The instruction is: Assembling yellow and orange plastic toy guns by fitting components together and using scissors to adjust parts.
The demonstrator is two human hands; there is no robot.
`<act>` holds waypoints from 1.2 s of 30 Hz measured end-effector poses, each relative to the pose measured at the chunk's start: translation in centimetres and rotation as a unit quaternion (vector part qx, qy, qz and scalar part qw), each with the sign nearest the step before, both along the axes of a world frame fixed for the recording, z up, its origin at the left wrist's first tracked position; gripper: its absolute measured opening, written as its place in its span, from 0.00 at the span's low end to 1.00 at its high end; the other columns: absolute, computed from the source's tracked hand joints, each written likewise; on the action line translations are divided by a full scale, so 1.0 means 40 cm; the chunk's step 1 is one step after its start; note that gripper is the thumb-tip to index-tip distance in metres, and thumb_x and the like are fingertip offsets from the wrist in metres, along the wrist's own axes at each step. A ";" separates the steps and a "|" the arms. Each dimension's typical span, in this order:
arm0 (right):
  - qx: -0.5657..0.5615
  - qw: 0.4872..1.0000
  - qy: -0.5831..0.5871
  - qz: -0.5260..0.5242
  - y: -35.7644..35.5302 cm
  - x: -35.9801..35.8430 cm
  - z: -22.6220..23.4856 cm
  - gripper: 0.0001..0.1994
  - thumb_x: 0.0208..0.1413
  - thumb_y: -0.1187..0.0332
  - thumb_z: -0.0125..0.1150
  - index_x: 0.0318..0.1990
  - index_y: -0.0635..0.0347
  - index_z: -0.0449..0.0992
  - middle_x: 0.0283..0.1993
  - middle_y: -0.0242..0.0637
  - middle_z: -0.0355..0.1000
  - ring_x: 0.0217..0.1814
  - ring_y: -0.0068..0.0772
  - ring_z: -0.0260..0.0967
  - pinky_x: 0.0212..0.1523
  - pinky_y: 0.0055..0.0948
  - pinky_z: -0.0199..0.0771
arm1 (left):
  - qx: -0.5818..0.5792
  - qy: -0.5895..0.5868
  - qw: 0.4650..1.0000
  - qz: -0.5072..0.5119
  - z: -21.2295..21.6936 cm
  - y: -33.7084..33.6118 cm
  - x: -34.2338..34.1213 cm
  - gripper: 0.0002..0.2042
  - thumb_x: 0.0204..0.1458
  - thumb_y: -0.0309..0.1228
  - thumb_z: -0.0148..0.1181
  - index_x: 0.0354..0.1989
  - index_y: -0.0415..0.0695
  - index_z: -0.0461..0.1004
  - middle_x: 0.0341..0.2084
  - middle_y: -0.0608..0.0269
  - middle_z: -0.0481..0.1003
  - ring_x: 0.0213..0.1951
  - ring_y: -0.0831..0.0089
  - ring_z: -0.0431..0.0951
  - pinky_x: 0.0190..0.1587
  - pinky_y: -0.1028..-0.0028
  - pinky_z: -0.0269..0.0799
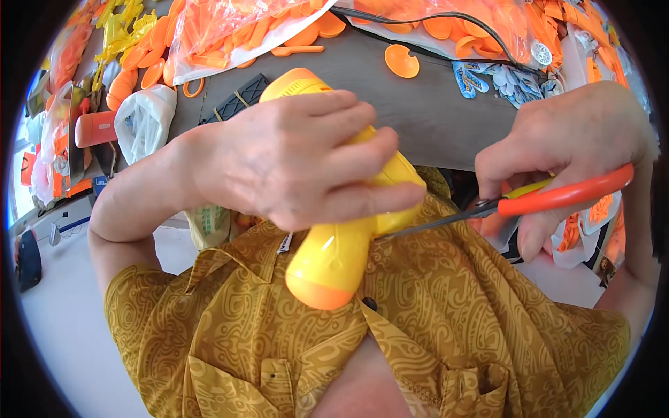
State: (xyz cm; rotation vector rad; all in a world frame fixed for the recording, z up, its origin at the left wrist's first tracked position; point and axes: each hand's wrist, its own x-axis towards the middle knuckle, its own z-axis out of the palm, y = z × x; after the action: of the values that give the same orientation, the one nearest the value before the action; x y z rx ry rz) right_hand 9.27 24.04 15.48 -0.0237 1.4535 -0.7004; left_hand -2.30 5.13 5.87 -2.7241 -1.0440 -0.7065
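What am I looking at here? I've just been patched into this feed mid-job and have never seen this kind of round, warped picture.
There is no machine: a person works with bare hands, and one wide fisheye camera on their head looks down, which bends the edges. The left hand grips a yellow plastic toy, shaped somewhat like a hair dryer. The right hand holds orange-handled scissors, whose blade tips meet the toy's side. Below is the person's patterned ochre shirt. Beyond the hands lies a grey table with bags of orange plastic parts, a loose orange disc, a white plastic bag and a black ribbed piece.
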 end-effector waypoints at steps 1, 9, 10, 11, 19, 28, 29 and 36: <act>-0.020 1.000 0.013 -0.020 0.006 0.009 -0.005 0.20 0.44 0.59 0.64 0.39 0.63 0.66 0.36 0.33 0.75 0.25 0.26 0.71 0.23 0.22 0.69 | -0.029 -0.004 1.000 0.003 0.002 0.000 -0.015 0.21 0.35 0.29 0.57 0.44 0.44 0.71 0.31 0.52 0.70 0.30 0.59 0.74 0.30 0.68 0.72; -0.098 0.971 0.219 -0.013 0.014 0.051 -0.005 0.21 0.43 0.58 0.65 0.37 0.62 0.66 0.32 0.34 0.74 0.29 0.35 0.72 0.26 0.27 0.71 | -0.176 -0.186 0.967 -0.002 -0.036 -0.018 -0.028 0.24 0.33 0.26 0.58 0.46 0.38 0.69 0.28 0.56 0.69 0.23 0.65 0.71 0.23 0.73 0.67; -0.134 0.959 0.250 -0.021 0.015 0.052 -0.006 0.21 0.42 0.57 0.65 0.37 0.62 0.66 0.31 0.33 0.74 0.30 0.36 0.72 0.26 0.28 0.71 | -0.177 -0.185 0.967 -0.002 -0.034 -0.022 -0.025 0.24 0.33 0.26 0.58 0.46 0.38 0.69 0.28 0.56 0.69 0.23 0.65 0.71 0.23 0.73 0.67; -0.134 0.958 0.252 -0.022 0.015 0.055 -0.007 0.21 0.42 0.57 0.65 0.37 0.62 0.66 0.31 0.33 0.74 0.30 0.36 0.72 0.26 0.28 0.71 | -0.200 -0.225 0.954 0.009 -0.031 -0.030 -0.021 0.23 0.35 0.26 0.58 0.46 0.37 0.69 0.28 0.55 0.69 0.23 0.65 0.71 0.23 0.72 0.68; -0.011 0.992 0.116 -0.052 -0.003 0.066 -0.008 0.20 0.41 0.56 0.66 0.38 0.59 0.70 0.28 0.31 0.73 0.25 0.31 0.72 0.24 0.26 0.70 | -0.209 -0.267 0.938 0.072 -0.052 -0.063 0.004 0.23 0.36 0.28 0.61 0.46 0.37 0.70 0.27 0.55 0.71 0.22 0.63 0.73 0.24 0.71 0.70; 0.011 0.934 0.354 -0.056 -0.058 0.083 0.029 0.18 0.40 0.59 0.66 0.30 0.61 0.67 0.25 0.32 0.72 0.25 0.39 0.71 0.23 0.30 0.68 | -0.214 -0.252 0.934 0.136 -0.047 -0.077 0.006 0.25 0.36 0.28 0.62 0.47 0.39 0.69 0.29 0.56 0.72 0.24 0.63 0.73 0.26 0.71 0.71; 0.011 0.934 0.353 -0.056 -0.070 0.080 0.038 0.18 0.40 0.59 0.66 0.30 0.61 0.67 0.25 0.32 0.72 0.25 0.39 0.71 0.23 0.30 0.68 | -0.210 -0.253 0.934 0.137 -0.047 -0.077 0.006 0.25 0.36 0.28 0.62 0.47 0.39 0.69 0.29 0.56 0.72 0.24 0.64 0.73 0.26 0.71 0.71; 0.092 0.952 0.291 -0.025 -0.290 -0.165 0.062 0.18 0.41 0.56 0.64 0.27 0.63 0.69 0.20 0.34 0.70 0.23 0.38 0.69 0.22 0.31 0.66 | -0.190 -0.235 0.939 0.167 -0.056 -0.070 -0.005 0.27 0.33 0.29 0.63 0.48 0.38 0.69 0.29 0.56 0.72 0.24 0.63 0.73 0.26 0.71 0.70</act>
State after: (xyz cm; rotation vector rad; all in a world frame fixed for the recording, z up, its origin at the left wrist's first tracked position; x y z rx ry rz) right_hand 2.67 12.45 17.95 -0.0520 2.0902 -0.6215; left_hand -2.50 2.31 3.64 -2.6086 -1.8715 -1.2355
